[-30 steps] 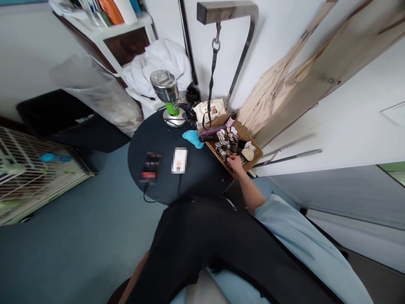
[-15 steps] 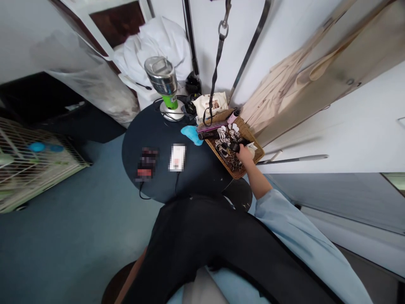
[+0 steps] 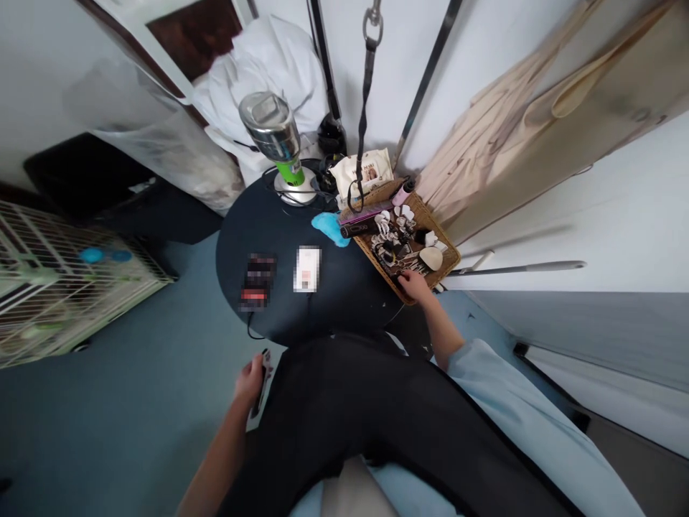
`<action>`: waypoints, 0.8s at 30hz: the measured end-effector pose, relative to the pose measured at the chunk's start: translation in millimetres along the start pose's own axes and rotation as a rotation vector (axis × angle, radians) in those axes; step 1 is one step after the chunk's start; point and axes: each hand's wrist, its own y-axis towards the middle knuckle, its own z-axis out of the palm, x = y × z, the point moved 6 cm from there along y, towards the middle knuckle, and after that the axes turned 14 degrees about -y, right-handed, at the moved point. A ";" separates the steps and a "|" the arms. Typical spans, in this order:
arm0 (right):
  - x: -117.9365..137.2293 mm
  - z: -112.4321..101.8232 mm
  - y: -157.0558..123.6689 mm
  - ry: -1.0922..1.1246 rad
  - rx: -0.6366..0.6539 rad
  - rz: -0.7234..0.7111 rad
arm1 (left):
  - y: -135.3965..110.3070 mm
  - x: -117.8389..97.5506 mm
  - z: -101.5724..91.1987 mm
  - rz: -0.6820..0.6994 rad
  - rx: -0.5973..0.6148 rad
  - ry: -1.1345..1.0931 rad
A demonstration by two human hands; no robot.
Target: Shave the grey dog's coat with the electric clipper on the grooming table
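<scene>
In the head view, a round black table (image 3: 344, 309) stands on a blue-green floor (image 3: 134, 395), in front of the person's black-clad legs (image 3: 344, 402). On it lie 2 blurred items, 1 dark (image 3: 258, 280) and 1 white (image 3: 306, 269); a cord runs from the dark one over the table's edge. Farther back stand a metal-topped item (image 3: 274, 129) with a green middle and a white base, and, to its right, a pack (image 3: 363, 176) behind a blue cloth (image 3: 330, 228). A black strap (image 3: 366, 93) hangs above. A wire cage (image 3: 69, 287), a black bin (image 3: 108, 179) and a clear bag (image 3: 172, 154) fill the left side; beige cloth (image 3: 484, 136) hangs along the white wall at right.

A wicker basket (image 3: 429, 213) sits at the table's right edge, holding a pink bottle (image 3: 402, 192), a purple comb (image 3: 366, 213), a pale oval piece (image 3: 430, 258) and many small bits too jumbled to tell apart. The right hand (image 3: 413, 285) reaches over the basket's near corner, fingers bent down among those bits; whether they grip anything cannot be told. The left hand (image 3: 249, 380), low beside the legs, has its fingers closed around a slim tool (image 3: 262, 388), dark and tilted, its kind unclear. The tool lies between the hand and the legs, below the table's edge.
</scene>
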 end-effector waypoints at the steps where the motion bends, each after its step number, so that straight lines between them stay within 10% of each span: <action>1: 4.1 1.9 0.1 -0.002 0.013 0.001 | 9.4 -11.3 4.9 0.000 0.026 -0.017; 9: 39.6 -37.4 45.9 -0.060 -0.152 -0.018 | 68.1 -112.4 49.8 0.149 0.088 0.029; 24: 79.0 -31.6 57.8 -0.064 -0.089 -0.105 | 83.7 -88.7 57.4 0.055 0.118 -0.140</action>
